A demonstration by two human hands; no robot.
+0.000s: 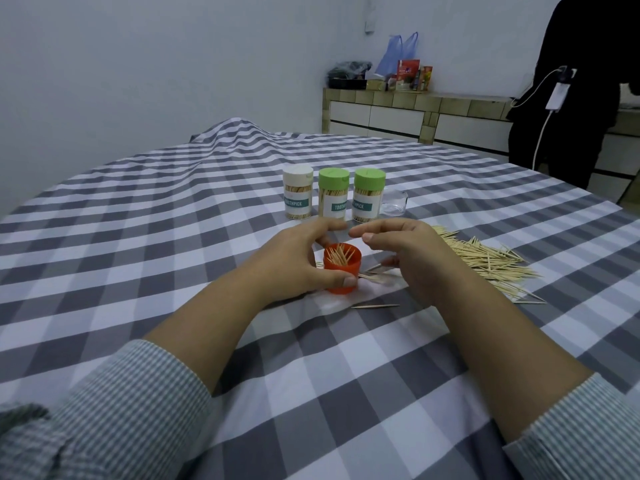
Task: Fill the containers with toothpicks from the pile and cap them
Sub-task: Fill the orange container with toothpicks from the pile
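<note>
An orange container stands open on the checked cloth with several toothpicks upright inside it. My left hand grips it, thumb on its near side and fingers curved round the far side. My right hand hovers just right of its rim with loosely curled fingers; no toothpick shows between them. The toothpick pile lies to the right, partly hidden by that hand. Three filled, capped containers stand behind: one with a white cap and two with green caps.
A clear empty container sits right of the capped row. Loose toothpicks lie near the orange container. The checked cloth is rumpled at the far left. A person in black stands at the back right by a tiled counter.
</note>
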